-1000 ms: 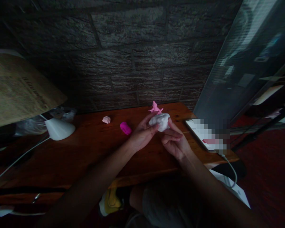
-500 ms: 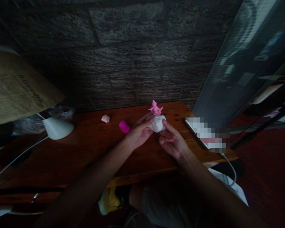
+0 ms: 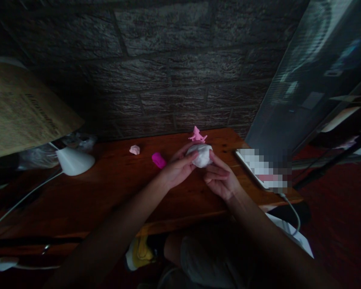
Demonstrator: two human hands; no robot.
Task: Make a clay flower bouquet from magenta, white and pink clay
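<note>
A soft white lump of modelling clay (image 3: 202,155) is held above the wooden table (image 3: 123,192) between both hands. My left hand (image 3: 180,166) closes round its left side, thumb on top, with the other fingers partly hidden behind. At the right edge, my right hand (image 3: 221,176) presses the clay with its fingertips while its lower fingers are curled in. Just behind the lump stands a pink pointed figure (image 3: 197,135) with thin limbs. Left of my left hand lie a magenta piece of clay (image 3: 159,160) and a small pale pink lump (image 3: 134,149).
A phone-like device (image 3: 252,168), partly blurred out, lies at the table's right with a cable (image 3: 294,208). On the left stand a white lamp base (image 3: 75,161) and a printed brown paper shade or bag (image 3: 27,108). A dark brick wall (image 3: 168,72) rises behind the table.
Both hands keep hold of the white clay, which has shifted slightly and now looks rounder and more compact. The right fingers have moved a little against it. The other pieces stay in place.
</note>
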